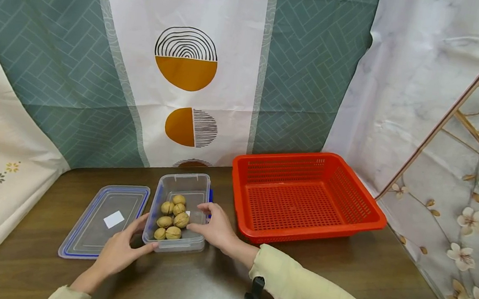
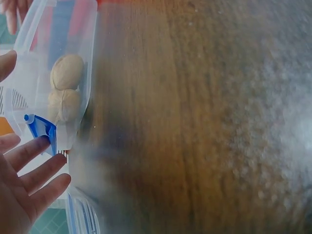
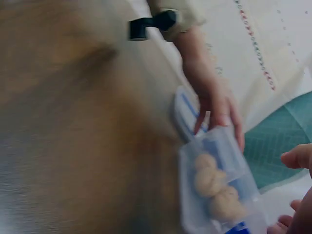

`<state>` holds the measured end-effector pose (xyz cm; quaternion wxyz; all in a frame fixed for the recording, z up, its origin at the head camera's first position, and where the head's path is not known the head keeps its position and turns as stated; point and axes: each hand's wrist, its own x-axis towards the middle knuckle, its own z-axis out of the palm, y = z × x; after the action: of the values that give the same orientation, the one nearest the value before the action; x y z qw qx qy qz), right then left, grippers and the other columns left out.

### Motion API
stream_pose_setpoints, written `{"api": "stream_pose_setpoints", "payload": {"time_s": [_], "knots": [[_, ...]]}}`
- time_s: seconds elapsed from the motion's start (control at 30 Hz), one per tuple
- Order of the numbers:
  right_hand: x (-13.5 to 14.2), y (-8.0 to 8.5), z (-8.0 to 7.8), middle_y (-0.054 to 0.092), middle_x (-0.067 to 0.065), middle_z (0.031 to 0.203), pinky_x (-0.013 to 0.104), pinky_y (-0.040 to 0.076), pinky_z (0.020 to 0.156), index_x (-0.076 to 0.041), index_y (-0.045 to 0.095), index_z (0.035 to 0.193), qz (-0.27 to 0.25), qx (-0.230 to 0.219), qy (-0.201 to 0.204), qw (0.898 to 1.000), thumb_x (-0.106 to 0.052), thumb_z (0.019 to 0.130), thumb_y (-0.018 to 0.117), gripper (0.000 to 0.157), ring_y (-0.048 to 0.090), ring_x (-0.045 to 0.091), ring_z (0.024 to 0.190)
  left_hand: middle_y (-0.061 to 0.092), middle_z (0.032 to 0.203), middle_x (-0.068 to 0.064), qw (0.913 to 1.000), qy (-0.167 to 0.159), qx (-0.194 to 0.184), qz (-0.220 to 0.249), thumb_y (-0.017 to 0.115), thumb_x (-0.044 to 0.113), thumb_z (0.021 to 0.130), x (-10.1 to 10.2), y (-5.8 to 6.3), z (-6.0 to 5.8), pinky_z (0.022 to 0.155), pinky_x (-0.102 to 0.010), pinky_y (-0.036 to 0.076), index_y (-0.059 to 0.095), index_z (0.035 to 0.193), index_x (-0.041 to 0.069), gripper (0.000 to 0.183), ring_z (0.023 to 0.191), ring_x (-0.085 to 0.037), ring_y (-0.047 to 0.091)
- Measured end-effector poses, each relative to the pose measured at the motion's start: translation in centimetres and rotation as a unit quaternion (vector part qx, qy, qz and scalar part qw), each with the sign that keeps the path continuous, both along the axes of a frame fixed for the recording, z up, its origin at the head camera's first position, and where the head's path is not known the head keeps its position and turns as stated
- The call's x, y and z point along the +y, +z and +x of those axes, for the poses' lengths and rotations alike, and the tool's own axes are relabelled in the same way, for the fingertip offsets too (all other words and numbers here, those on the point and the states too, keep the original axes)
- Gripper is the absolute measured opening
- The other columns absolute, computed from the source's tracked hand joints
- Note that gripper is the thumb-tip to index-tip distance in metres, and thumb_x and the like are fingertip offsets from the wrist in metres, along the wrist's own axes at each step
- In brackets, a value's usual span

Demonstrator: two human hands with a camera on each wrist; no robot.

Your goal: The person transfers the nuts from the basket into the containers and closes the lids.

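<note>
A clear plastic food box with several walnuts inside stands uncovered on the table. My left hand is at its near left corner, thumb by the front rim. In the left wrist view the fingers are spread and fairly straight beside a blue latch that hangs out from the box. My right hand is at the right side, thumb and fingers parted over the rim, with no walnut between them. Left of the box lies its clear lid with a blue seal and a white label.
A red perforated plastic basket sits right of the box, near the back of the brown wooden table. Patterned cloth hangs behind the table, with more cloth at both sides. A black device is on the right forearm by the sleeve.
</note>
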<state>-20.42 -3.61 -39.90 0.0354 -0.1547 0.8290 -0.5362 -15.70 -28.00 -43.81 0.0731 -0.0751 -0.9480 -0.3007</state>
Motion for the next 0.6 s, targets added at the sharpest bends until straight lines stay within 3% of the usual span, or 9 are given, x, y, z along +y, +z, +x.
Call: {"api": "stream_pose_setpoints", "payload": {"time_s": [0.13,0.33,0.6], "knots": [[0.8,-1.2,0.7,0.053,0.011,0.113,0.038,0.043,0.088,0.0,0.054,0.118,0.003,0.028,-0.007,1.0,-0.018,0.07,0.076,0.056,0.051,0.027,0.104,0.058,0.119,-0.015,1.0,0.0,0.0,0.001,0.067,0.045,0.078,0.0,0.0,-0.1,0.079,-0.051,0.045,0.035,0.138,0.009,0.077,0.102,-0.032,0.059],[1.4,-2.2,1.1,0.049,0.017,0.114,0.043,0.042,0.091,0.006,0.048,0.121,-0.036,0.011,-0.003,0.999,-0.009,0.069,0.076,0.062,0.049,0.03,0.106,0.059,0.119,-0.015,1.0,-0.005,0.005,0.006,0.067,0.044,0.077,-0.1,0.0,-0.1,0.081,-0.051,0.045,0.036,0.137,0.009,0.076,0.104,-0.032,0.057],[1.9,-3.1,1.1,0.051,0.018,0.114,0.043,0.04,0.093,0.008,0.049,0.119,-0.036,0.001,0.006,0.999,-0.007,0.066,0.078,0.062,0.049,0.033,0.107,0.06,0.116,-0.015,0.9996,-0.001,0.025,0.013,0.068,0.037,0.079,-0.9,0.5,-0.2,0.08,-0.048,0.046,0.042,0.133,0.006,0.068,0.105,-0.033,0.056]]}}
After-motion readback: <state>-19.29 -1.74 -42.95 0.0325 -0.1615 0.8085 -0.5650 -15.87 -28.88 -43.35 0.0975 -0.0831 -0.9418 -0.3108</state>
